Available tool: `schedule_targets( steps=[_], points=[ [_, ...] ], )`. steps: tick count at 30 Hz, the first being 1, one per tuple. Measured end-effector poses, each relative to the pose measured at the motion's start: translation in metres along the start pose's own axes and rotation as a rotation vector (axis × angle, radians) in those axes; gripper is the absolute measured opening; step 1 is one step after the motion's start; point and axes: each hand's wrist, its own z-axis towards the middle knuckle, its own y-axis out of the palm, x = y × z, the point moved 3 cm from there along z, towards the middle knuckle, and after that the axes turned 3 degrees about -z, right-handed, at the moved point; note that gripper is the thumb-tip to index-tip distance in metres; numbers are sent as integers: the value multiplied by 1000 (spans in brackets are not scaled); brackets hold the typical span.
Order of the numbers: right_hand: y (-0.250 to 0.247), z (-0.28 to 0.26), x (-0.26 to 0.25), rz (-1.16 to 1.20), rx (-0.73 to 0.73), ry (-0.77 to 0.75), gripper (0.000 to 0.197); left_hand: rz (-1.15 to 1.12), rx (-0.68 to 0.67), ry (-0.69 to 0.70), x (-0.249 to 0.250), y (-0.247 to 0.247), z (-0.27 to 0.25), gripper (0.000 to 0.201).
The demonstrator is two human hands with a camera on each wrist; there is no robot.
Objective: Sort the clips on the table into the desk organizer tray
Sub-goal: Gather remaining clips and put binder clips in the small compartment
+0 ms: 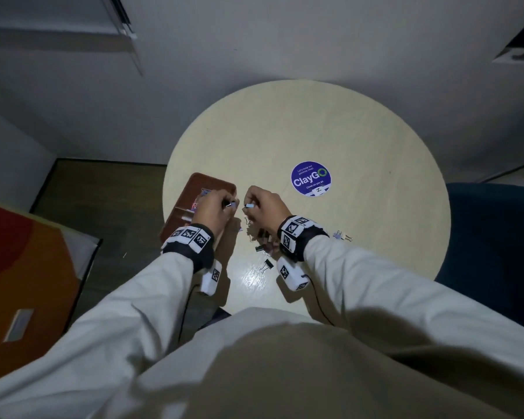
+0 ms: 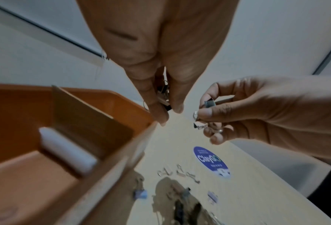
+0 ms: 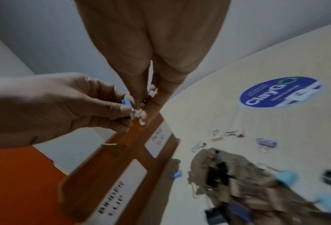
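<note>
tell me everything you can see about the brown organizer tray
The organizer tray is reddish-brown and looks like plastic, with rounded corners and upright dividers forming compartments. It sits at the round table's left edge. White labels line its outer wall; one reads BINDER CLIP. Some colourful clips lie in the far compartment. The left hand hovers over it, holding clips.

The pale worktop (image 1: 330,131) is showing a smooth, wood-grain laminate, glinting near the front edge. The tray (image 1: 212,182) is looking like brown wood-look board with white paper labels (image 3: 158,140). The clips' wire handles (image 2: 191,177) are shining like metal.
</note>
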Motion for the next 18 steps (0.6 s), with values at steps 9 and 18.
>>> schedule_targets(
  steps=[9, 18],
  points=[
    [68, 13, -61, -88, -152, -85, 10, 193, -56, -183, -72, -45, -26, 14],
    [113, 18, -62, -300, -209, -57, 14, 286, -213, -200, -80, -40, -27, 30]
  ],
)
